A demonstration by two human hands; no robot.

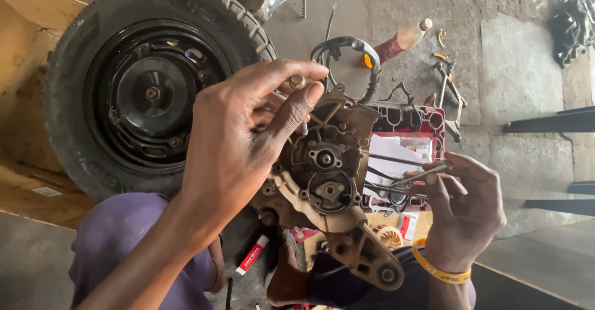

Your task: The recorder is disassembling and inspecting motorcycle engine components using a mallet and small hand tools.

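My left hand [248, 136] pinches a small bolt [298, 82] between thumb and forefinger at the top edge of a greasy engine casing [328, 180], which stands upright on my lap. The casing shows two round bearing seats and a mounting eye at its lower end. My right hand [462, 214], with a yellow wristband, holds a thin metal spanner [415, 177] just right of the casing.
A black scooter wheel with tyre [136, 93] lies on cardboard [25, 43] at the left. A red tool tray [415, 130], a bottle [403, 40], a cable loop [347, 47] and loose tools [449, 90] lie on the concrete floor. A red-and-white tube [253, 254] rests below.
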